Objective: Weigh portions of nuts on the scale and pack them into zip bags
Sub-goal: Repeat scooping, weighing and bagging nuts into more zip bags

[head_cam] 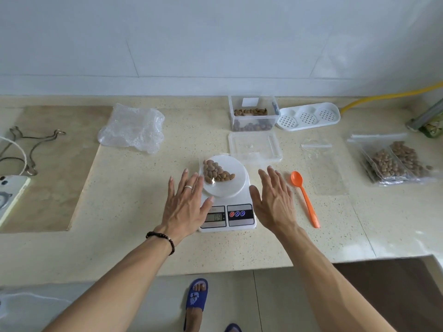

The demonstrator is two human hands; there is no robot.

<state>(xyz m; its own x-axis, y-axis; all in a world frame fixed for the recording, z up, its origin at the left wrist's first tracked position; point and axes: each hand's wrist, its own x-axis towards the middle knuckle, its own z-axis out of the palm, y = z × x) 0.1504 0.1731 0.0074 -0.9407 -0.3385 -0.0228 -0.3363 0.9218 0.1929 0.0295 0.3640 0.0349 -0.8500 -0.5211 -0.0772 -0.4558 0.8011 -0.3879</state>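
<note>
A white digital scale (239,220) stands at the counter's middle, its display lit. A clear zip bag with a portion of nuts (217,173) lies on its round white platform (233,185). My left hand (185,204) hovers flat at the scale's left side, fingers spread, holding nothing. My right hand (275,200) hovers flat at the scale's right side, also spread and empty. A clear tub of nuts (253,116) stands behind the scale, its lid (254,146) lying in front of it. An orange spoon (305,200) lies right of my right hand.
An empty zip bag (323,168) lies right of the spoon. Filled nut bags (393,164) are stacked at the far right. A white perforated tray (309,116), crumpled plastic (133,129), a phone (10,195) and a cord (31,144) also sit on the counter.
</note>
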